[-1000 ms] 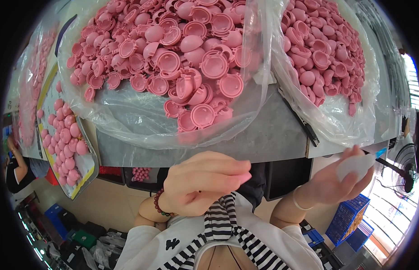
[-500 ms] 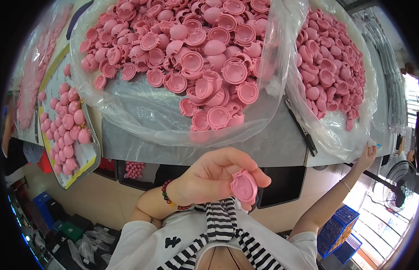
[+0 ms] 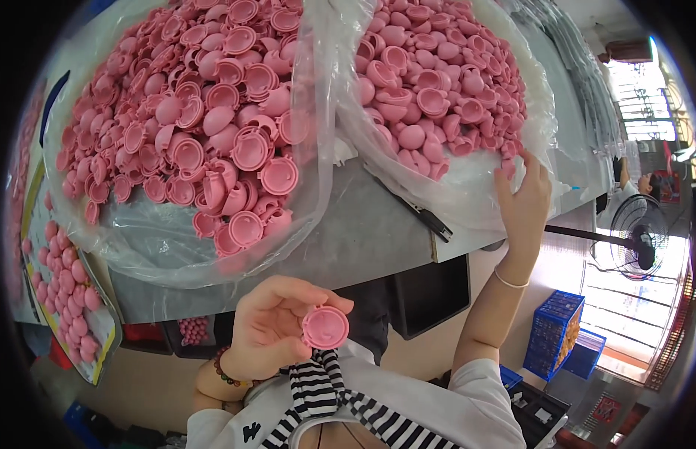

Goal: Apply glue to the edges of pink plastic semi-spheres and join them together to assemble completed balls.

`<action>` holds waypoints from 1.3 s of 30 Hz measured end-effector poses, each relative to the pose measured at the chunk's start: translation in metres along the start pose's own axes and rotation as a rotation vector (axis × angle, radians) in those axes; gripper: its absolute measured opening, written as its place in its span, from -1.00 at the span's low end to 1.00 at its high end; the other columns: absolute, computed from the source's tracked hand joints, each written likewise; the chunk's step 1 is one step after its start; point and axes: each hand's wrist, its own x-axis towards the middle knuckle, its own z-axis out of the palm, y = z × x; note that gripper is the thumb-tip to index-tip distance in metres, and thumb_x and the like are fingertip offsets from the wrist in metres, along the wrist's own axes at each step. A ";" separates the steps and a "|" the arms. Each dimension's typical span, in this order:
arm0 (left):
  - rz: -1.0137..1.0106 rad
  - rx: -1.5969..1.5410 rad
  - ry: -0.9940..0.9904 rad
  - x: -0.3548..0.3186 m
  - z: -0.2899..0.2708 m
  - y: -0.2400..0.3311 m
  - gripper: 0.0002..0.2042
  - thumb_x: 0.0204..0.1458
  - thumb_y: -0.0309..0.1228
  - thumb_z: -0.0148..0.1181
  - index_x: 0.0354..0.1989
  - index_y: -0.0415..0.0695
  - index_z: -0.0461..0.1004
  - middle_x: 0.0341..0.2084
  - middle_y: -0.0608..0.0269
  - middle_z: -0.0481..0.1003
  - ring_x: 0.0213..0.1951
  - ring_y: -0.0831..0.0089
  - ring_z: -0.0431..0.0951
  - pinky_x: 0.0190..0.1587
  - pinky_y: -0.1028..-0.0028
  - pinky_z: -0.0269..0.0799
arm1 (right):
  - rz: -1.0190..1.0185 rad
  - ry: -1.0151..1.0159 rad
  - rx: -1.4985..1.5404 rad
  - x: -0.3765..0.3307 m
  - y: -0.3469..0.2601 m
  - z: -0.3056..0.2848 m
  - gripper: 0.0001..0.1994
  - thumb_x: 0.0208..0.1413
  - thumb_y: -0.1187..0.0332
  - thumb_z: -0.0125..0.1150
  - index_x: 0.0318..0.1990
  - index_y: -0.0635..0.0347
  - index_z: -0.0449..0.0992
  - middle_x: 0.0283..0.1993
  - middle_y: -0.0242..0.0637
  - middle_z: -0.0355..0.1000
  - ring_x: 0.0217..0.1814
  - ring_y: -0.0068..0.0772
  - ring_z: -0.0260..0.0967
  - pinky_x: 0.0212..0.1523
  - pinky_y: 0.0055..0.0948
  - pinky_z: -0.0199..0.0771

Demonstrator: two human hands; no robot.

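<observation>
My left hand (image 3: 277,329) is close to my chest, its fingers closed on a round pink plastic cap (image 3: 325,328) with its flat face toward me. My right hand (image 3: 523,200) is stretched out to the right, fingers spread against the edge of a clear plastic bag (image 3: 467,198) heaped with pink cap halves (image 3: 430,82). That hand holds nothing that I can see. A second clear bag (image 3: 149,239), also piled with pink caps (image 3: 206,127), lies on the grey table (image 3: 363,232) straight above my left hand.
A tray of pink balls (image 3: 67,299) stands at the left. A black tool (image 3: 422,217) lies on the table between the bags. A standing fan (image 3: 636,243) and blue crates (image 3: 561,344) are at the right, below the table.
My right hand has gone from beside my chest up to the right bag's edge. My left hand now shows a pink cap. The view has swung right.
</observation>
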 end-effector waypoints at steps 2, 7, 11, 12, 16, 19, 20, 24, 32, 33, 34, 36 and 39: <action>0.004 -0.004 -0.010 -0.001 0.000 -0.002 -0.57 -0.15 -0.54 0.18 -0.09 -0.32 0.18 -0.13 -0.16 0.33 -0.03 0.27 0.35 -0.02 0.40 0.29 | 0.070 -0.044 -0.130 -0.001 0.005 0.004 -0.76 -0.12 0.41 0.12 -0.24 0.26 0.40 -0.33 -0.19 0.36 -0.31 -0.18 0.27 -0.19 -0.34 0.25; 0.006 0.045 0.038 -0.003 -0.005 -0.002 -0.58 -0.15 -0.56 0.17 -0.09 -0.33 0.18 -0.12 -0.16 0.31 -0.04 0.27 0.35 -0.02 0.39 0.28 | 0.163 -0.048 0.531 -0.021 -0.020 -0.018 -0.79 -0.18 0.52 0.14 -0.29 0.29 0.43 -0.39 -0.29 0.37 -0.42 -0.53 0.26 -0.49 -0.60 0.23; 0.033 0.130 0.014 0.004 -0.003 0.002 -0.59 -0.16 -0.58 0.17 -0.10 -0.33 0.19 -0.10 -0.15 0.30 -0.03 0.26 0.35 -0.01 0.39 0.28 | -0.196 -0.337 0.741 -0.049 -0.098 -0.033 -0.72 -0.32 0.53 0.17 -0.31 0.21 0.41 -0.41 -0.32 0.36 -0.39 -0.40 0.29 -0.48 -0.59 0.25; 0.046 0.166 0.016 0.005 -0.002 0.003 -0.59 -0.16 -0.59 0.17 -0.10 -0.33 0.20 -0.10 -0.14 0.29 -0.03 0.26 0.35 0.00 0.38 0.27 | -0.260 -0.372 0.667 -0.056 -0.114 -0.029 -0.68 -0.32 0.52 0.20 -0.27 0.21 0.42 -0.42 -0.29 0.33 -0.43 -0.41 0.27 -0.48 -0.56 0.23; 0.040 0.272 -0.002 0.006 -0.001 0.003 -0.59 -0.15 -0.61 0.17 -0.09 -0.34 0.20 -0.09 -0.13 0.29 -0.02 0.27 0.34 0.01 0.38 0.26 | -0.362 -0.396 0.515 -0.065 -0.129 -0.010 -0.64 -0.30 0.46 0.25 -0.22 0.20 0.40 -0.49 -0.31 0.24 -0.48 -0.30 0.21 -0.47 -0.43 0.25; 0.030 0.226 0.065 -0.001 -0.003 0.006 -0.60 -0.15 -0.61 0.16 -0.10 -0.34 0.20 -0.09 -0.12 0.29 -0.03 0.29 0.34 0.01 0.39 0.27 | -0.373 -0.428 0.607 -0.051 -0.119 -0.021 -0.59 -0.31 0.40 0.25 -0.18 0.19 0.38 -0.38 -0.31 0.27 -0.39 -0.31 0.25 -0.44 -0.45 0.31; 0.029 0.227 0.068 -0.002 -0.003 0.006 -0.60 -0.15 -0.61 0.16 -0.10 -0.34 0.20 -0.09 -0.12 0.29 -0.03 0.29 0.34 0.01 0.39 0.27 | -0.407 -0.410 0.682 -0.045 -0.115 -0.023 -0.59 -0.33 0.40 0.26 -0.18 0.19 0.39 -0.34 -0.29 0.29 -0.35 -0.30 0.26 -0.40 -0.43 0.32; 0.043 0.268 0.087 -0.001 -0.006 0.006 -0.59 -0.16 -0.66 0.14 -0.08 -0.34 0.20 -0.08 -0.11 0.29 -0.04 0.33 0.36 -0.01 0.42 0.28 | -0.741 -0.468 0.635 -0.039 -0.105 -0.007 -0.63 -0.35 0.53 0.21 -0.22 0.22 0.43 -0.29 -0.31 0.33 -0.29 -0.27 0.28 -0.34 -0.39 0.33; 0.144 0.596 0.187 0.002 0.003 0.001 -0.60 -0.22 -0.66 0.19 -0.13 -0.36 0.30 -0.11 -0.06 0.34 -0.18 0.41 0.45 -0.14 0.51 0.38 | -0.440 -0.324 1.211 -0.063 -0.131 -0.023 -0.64 -0.43 0.48 0.34 -0.32 0.25 0.46 -0.41 -0.34 0.41 -0.43 -0.43 0.35 -0.42 -0.54 0.32; 0.175 0.724 0.176 0.003 0.002 0.002 -0.62 -0.24 -0.65 0.22 -0.16 -0.34 0.34 -0.14 -0.04 0.37 -0.22 0.42 0.47 -0.18 0.52 0.40 | -0.465 -0.303 1.214 -0.066 -0.134 -0.022 -0.65 -0.42 0.48 0.34 -0.33 0.25 0.47 -0.41 -0.33 0.41 -0.41 -0.42 0.35 -0.42 -0.54 0.32; 0.206 0.852 0.164 0.004 0.001 0.002 -0.64 -0.26 -0.63 0.24 -0.20 -0.32 0.38 -0.17 -0.01 0.39 -0.27 0.42 0.49 -0.22 0.53 0.41 | -0.482 -0.343 1.217 -0.067 -0.135 -0.021 -0.64 -0.43 0.46 0.35 -0.32 0.25 0.47 -0.41 -0.33 0.41 -0.41 -0.41 0.35 -0.43 -0.55 0.32; 0.234 0.949 0.169 0.007 0.001 0.003 -0.64 -0.28 -0.61 0.26 -0.21 -0.30 0.40 -0.19 0.01 0.41 -0.30 0.41 0.50 -0.25 0.54 0.41 | -0.481 -0.345 1.207 -0.069 -0.134 -0.018 -0.64 -0.43 0.46 0.35 -0.33 0.26 0.47 -0.41 -0.33 0.41 -0.42 -0.41 0.35 -0.43 -0.55 0.32; 0.279 1.079 0.162 0.008 0.002 0.003 -0.64 -0.31 -0.59 0.28 -0.23 -0.26 0.43 -0.22 0.04 0.43 -0.33 0.39 0.51 -0.29 0.55 0.41 | -0.477 -0.341 1.170 -0.069 -0.133 -0.020 -0.63 -0.44 0.45 0.35 -0.32 0.26 0.46 -0.41 -0.33 0.41 -0.44 -0.40 0.35 -0.44 -0.55 0.33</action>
